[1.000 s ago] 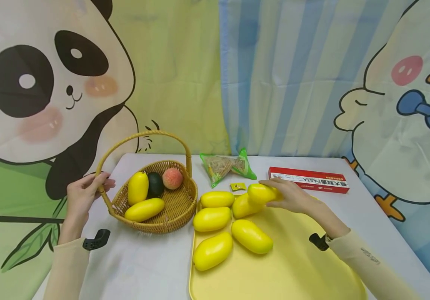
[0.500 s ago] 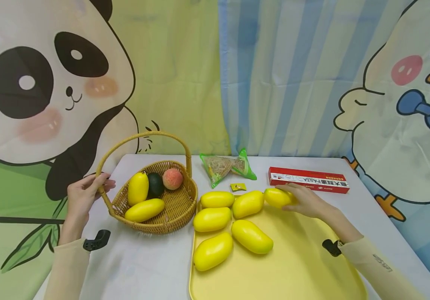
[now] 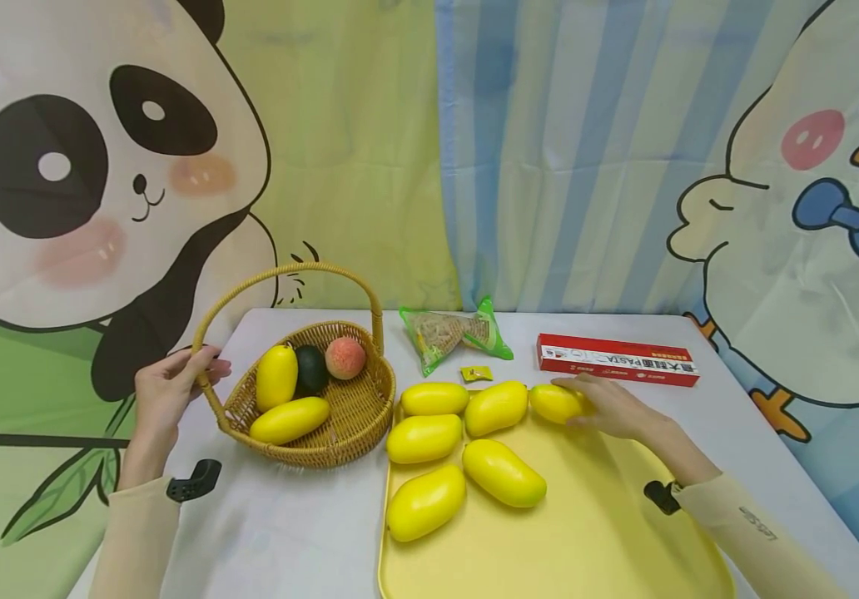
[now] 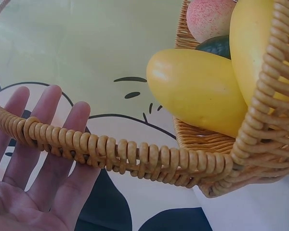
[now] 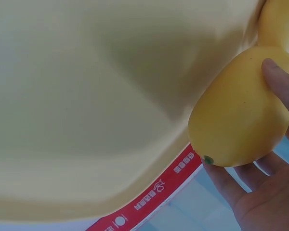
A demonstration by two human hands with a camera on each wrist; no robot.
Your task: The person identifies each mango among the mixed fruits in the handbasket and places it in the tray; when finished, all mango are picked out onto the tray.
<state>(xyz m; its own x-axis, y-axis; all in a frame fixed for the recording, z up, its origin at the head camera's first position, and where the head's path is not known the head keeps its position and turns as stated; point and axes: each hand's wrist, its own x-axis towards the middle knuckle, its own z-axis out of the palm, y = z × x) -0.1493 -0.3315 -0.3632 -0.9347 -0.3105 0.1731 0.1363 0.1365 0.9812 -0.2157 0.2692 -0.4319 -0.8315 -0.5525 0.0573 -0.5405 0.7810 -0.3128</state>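
The right hand (image 3: pixel 613 406) grips a yellow fruit (image 3: pixel 553 403) at the far rim of the yellow tray (image 3: pixel 594 516); the thumb bears on one side and the fingers pass behind the other, partly hidden by the fruit in the right wrist view. Whether this fruit rests on the tray or is slightly raised cannot be determined. Five other yellow fruits (image 3: pixel 504 472) lie in the left part of the tray, one close against the gripped piece. Left of the tray, the left hand (image 3: pixel 158 398) holds the handle (image 3: pixel 280 270) of a wicker basket (image 3: pixel 350 408) between thumb and fingers; the left wrist view cuts off the thumb. The basket contains two yellow pieces (image 3: pixel 290 420), a peach (image 3: pixel 345 358) and a dark green fruit (image 3: pixel 311 370), largely covered in the left wrist view. Beyond the tray are a small yellow packet (image 3: pixel 476 373), a green-edged bag (image 3: pixel 455 331) with contents hard to identify, and a red box (image 3: pixel 617 359), reduced to a strip in the right wrist view. The head view cuts off the tray's near edge.
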